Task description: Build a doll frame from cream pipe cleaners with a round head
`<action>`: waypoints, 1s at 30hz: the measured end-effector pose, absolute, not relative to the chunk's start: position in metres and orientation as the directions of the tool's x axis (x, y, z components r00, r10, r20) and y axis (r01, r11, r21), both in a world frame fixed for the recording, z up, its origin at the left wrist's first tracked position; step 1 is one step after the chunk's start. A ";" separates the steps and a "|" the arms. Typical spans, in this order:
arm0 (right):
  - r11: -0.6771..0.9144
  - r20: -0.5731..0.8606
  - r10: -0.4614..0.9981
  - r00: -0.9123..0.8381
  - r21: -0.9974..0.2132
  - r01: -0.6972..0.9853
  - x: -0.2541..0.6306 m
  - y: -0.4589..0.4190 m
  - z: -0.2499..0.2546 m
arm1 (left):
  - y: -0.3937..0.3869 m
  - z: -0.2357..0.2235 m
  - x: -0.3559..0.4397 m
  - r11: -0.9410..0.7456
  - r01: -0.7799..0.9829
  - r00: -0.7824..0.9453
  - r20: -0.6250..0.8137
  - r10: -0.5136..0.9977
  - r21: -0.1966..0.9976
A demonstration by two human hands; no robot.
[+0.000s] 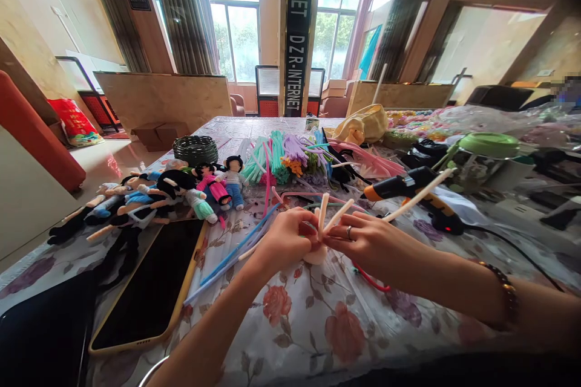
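Note:
My left hand [288, 239] and my right hand [370, 239] meet above the flowered tablecloth. Both pinch cream pipe cleaners [323, 214], whose short ends stick up between the fingers. A longer cream stem [422, 193] slants up to the right behind my right hand, and another pale end shows left of my left wrist. Under the fingertips sits a pale rounded piece [315, 255], mostly hidden by my hands. Blue pipe cleaners [236, 254] lie beside my left forearm. A red one [372, 278] curves below my right hand.
A glue gun [415, 190] with a lit red light and a cable lies at right. Bundled colored pipe cleaners [290, 157] are stacked ahead. Small pipe-cleaner dolls [172, 190], a yellow-cased phone [149, 287] and a dark device [45, 329] occupy the left. A green-lidded container [488, 145] stands far right.

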State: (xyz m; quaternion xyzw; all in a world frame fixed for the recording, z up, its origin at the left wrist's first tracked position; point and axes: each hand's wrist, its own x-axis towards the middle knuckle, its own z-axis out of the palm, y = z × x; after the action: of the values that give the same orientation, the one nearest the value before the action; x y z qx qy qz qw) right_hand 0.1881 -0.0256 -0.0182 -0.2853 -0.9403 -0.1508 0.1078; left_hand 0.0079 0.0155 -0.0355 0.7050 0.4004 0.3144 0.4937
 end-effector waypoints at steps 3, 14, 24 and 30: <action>0.792 0.295 0.494 -0.818 0.236 0.563 0.188 -0.026 -0.018 | 0.016 -0.036 0.007 -0.218 0.250 0.516 0.061 0.854 0.943; 0.787 0.278 0.453 -0.847 0.323 0.526 0.192 -0.025 -0.018 | 0.019 -0.035 0.006 -0.327 0.205 0.520 0.180 0.835 0.922; 0.793 0.268 0.435 -0.859 0.338 0.507 0.191 -0.023 -0.014 | 0.025 -0.036 0.004 -0.530 0.288 0.505 0.343 0.792 0.798; 0.798 0.270 0.425 -0.864 0.338 0.499 0.188 -0.022 -0.012 | 0.025 -0.033 0.009 -0.454 0.072 0.514 0.357 0.780 0.888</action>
State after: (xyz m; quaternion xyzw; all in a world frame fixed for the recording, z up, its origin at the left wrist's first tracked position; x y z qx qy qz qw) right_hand 0.1880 -0.0216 -0.0117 -0.2447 -0.9439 -0.2024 0.0907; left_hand 0.0094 0.0246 -0.0329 0.7513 0.2836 0.4032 0.4388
